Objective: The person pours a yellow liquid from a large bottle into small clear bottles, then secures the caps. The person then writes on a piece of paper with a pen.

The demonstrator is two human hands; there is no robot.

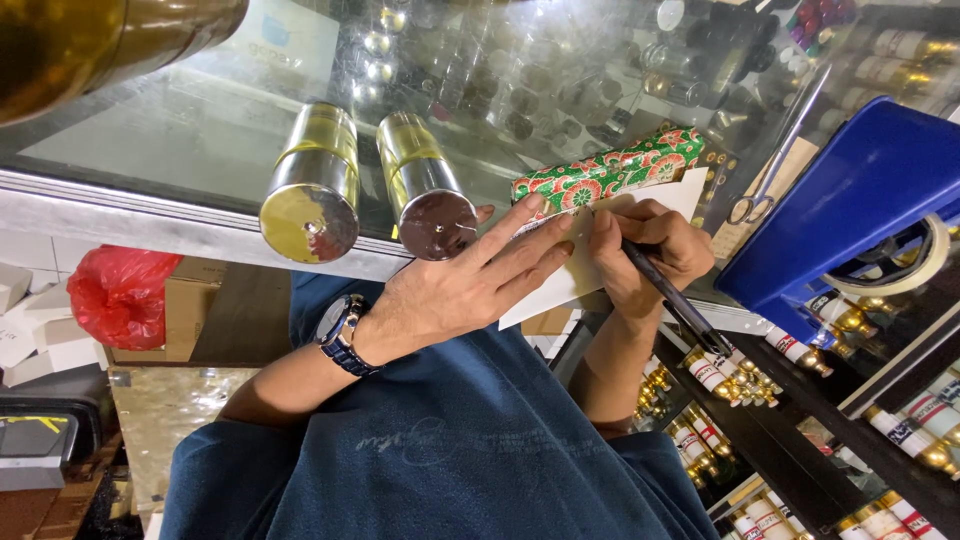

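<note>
1. The white envelope [560, 285] is lying at the near edge of the glass counter [200, 130], slightly right of the middle of the view, under both hands.
2. The left hand [460, 285] is lying flat on the envelope with its fingers spread and pointing toward 2 o'clock, pressing the paper down. A dark-blue watch [338, 330] is sitting on its wrist.
3. The right hand [650, 250] is resting on the envelope at 3 o'clock of the left hand, pinching a black pen [665, 290] between thumb and fingers. The pen's tip is touching the paper, and its far end is pointing toward 5 o'clock.
4. A long box in green and red wrapping paper [610, 170] is lying just beside the envelope at its 12 o'clock, touching its upper edge.
5. Two shiny metal cans [312, 185] [425, 185] are standing side by side at 10 o'clock of the left hand, the nearer one close to the thumb.
6. A blue tape dispenser [850, 200] is sitting at 3 o'clock of the right hand, with scissors [770, 170] lying between it and the wrapped box.
7. Small gold-capped bottles [730, 375] are filling the shelves at 5 o'clock, and a red bag [120, 290] is lying well apart at 9 o'clock.
</note>
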